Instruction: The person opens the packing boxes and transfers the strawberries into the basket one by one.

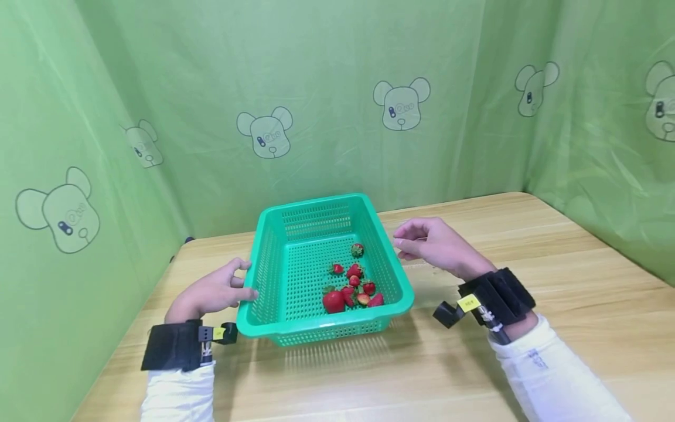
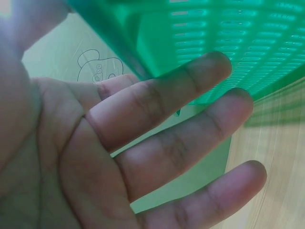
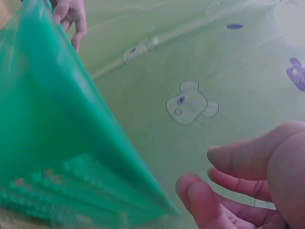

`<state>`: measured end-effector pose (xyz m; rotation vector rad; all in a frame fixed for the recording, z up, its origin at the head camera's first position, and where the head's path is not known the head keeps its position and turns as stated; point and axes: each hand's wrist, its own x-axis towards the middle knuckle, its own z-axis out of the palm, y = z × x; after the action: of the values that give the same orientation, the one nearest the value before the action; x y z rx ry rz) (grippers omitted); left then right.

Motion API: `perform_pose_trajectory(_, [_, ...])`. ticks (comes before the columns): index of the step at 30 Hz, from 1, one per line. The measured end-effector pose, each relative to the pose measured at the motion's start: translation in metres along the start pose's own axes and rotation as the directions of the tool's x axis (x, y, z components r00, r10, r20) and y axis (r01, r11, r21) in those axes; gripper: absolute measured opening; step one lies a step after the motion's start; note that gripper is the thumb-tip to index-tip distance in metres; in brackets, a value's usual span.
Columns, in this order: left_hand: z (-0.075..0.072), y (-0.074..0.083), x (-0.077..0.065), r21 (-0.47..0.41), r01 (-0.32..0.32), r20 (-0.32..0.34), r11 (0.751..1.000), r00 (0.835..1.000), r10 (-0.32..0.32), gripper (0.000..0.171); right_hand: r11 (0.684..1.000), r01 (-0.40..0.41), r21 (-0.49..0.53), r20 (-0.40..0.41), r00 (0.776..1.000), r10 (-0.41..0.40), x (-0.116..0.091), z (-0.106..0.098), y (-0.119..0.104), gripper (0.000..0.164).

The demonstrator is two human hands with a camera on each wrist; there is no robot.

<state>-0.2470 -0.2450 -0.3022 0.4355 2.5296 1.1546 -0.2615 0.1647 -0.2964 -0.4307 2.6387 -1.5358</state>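
A green plastic basket (image 1: 311,275) with slotted walls holds several strawberries (image 1: 333,302), mostly gathered toward its near right corner. My left hand (image 1: 218,287) grips the basket's left rim, thumb over the edge and fingers on the outside. In the left wrist view, those fingers (image 2: 171,148) extend beneath the rim along the slotted wall. Just beyond the right rim is my right hand (image 1: 435,243), apart from the basket, its fingers loosely bent. In the right wrist view, nothing lies between that hand's thumb and fingers (image 3: 205,200).
The basket is over a light wooden table (image 1: 554,281), with a shadow below its front wall. A green curtain (image 1: 327,70) printed with bear faces encloses the back and both sides. Each wrist wears a black strap (image 1: 498,296) with a small camera mount.
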Motion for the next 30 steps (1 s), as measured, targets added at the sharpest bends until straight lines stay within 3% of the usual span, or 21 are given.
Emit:
perform_pose_trajectory(5, [0.001,-0.001,-0.002,0.016,0.005,-0.009,1.000,1.000,-0.005,0.064,0.976,-0.005,-0.218,-0.075,0.997,-0.012,0.003,-0.007,0.014,0.026])
perform_pose_trajectory(9, [0.001,0.001,-0.003,0.038,0.012,-0.016,0.999,1.000,-0.011,0.064,0.898,-0.020,-0.440,-0.124,0.992,-0.039,0.007,-0.014,0.031,0.027])
perform_pose_trajectory(11, [0.000,0.002,-0.003,0.049,0.014,-0.018,0.999,1.000,-0.013,0.064,0.862,-0.058,-0.504,-0.142,0.990,-0.016,0.007,-0.018,0.041,0.029])
perform_pose_trajectory(15, [0.000,0.004,-0.002,0.055,0.014,-0.014,0.998,1.000,-0.014,0.064,0.827,-0.162,-0.538,-0.144,0.985,0.100,0.008,-0.024,0.057,0.037])
perform_pose_trajectory(19, [-0.002,0.004,-0.001,0.050,0.012,-0.004,0.999,1.000,-0.012,0.063,0.812,-0.208,-0.545,-0.108,0.978,0.179,0.008,-0.024,0.066,0.041])
perform_pose_trajectory(25, [-0.002,0.004,-0.001,0.027,0.012,-0.001,1.000,1.000,-0.012,0.063,0.796,-0.199,-0.572,-0.107,0.980,0.169,0.011,-0.021,0.072,0.038])
perform_pose_trajectory(30, [-0.002,0.004,-0.001,0.031,0.018,0.003,0.999,1.000,-0.018,0.063,0.790,-0.197,-0.580,-0.108,0.980,0.165,0.011,-0.018,0.076,0.025])
